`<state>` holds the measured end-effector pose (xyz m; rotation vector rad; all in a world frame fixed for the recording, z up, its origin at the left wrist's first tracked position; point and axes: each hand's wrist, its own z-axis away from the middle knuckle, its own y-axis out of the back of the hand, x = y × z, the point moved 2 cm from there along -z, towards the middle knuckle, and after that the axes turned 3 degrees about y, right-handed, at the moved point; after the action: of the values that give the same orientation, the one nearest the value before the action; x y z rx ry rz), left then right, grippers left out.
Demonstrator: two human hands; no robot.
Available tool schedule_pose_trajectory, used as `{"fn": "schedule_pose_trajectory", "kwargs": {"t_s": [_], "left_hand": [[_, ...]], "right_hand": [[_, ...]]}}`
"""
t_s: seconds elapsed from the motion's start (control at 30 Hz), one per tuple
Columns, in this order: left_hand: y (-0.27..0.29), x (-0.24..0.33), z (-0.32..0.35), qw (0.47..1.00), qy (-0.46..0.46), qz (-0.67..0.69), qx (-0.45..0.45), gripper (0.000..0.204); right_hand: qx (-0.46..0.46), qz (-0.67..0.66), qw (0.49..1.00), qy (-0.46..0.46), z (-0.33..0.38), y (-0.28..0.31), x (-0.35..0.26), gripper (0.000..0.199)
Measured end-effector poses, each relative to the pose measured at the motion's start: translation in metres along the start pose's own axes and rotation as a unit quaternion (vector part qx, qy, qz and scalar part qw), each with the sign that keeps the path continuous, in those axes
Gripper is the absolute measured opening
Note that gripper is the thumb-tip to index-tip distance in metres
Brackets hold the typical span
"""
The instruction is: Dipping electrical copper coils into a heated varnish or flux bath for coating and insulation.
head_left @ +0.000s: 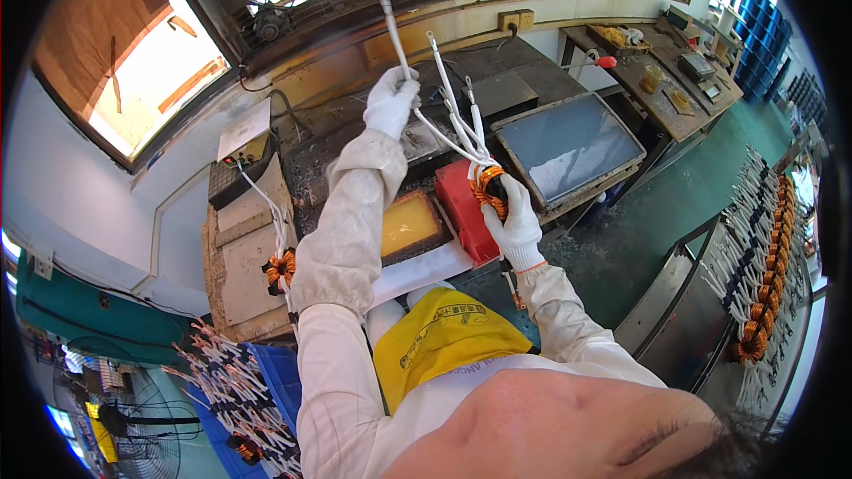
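Right hand [516, 226] grips the orange coil [487, 195], seemingly to steady it, while the left hand [391, 105] pinches one white lead [394, 32], apparently to separate it

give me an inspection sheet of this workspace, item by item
Surface: dark, stained bench
Job's things: ring-shaped orange coil with long white leads
Clutter: bright red box; row of more orange coils at right
Grippers: white-gloved left hand closed on a white lead; white-gloved right hand holding the coil
Cables: black cord at tan wall socket
Surroundings: green floor; large fan behind grille
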<state>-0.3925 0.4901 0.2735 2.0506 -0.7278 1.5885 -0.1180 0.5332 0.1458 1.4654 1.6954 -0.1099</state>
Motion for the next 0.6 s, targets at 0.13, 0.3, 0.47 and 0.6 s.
{"fn": "schedule_pose_trajectory", "kwargs": {"t_s": [0.13,0.3,0.47,0.6], "left_hand": [[0.021,-0.035,-0.016,0.951,-0.134,-0.275,0.042,0.025],[0.038,-0.039,0.043,0.994,-0.049,-0.051,0.088,0.042],[0.1,-0.098,0.166,0.986,0.07,-0.14,0.057,0.041],[0.097,-0.103,0.271,0.971,0.222,-0.06,0.071,0.03]], "right_hand": [[-0.014,-0.02,1.0,0.004,-0.002,-0.006,-0.013,0.063],[-0.005,-0.014,1.0,-0.025,0.001,0.0,0.004,0.066],[0.012,-0.001,1.0,0.024,-0.001,-0.005,0.003,0.065],[0.022,-0.011,1.0,0.019,-0.002,-0.002,-0.001,0.064]]}}
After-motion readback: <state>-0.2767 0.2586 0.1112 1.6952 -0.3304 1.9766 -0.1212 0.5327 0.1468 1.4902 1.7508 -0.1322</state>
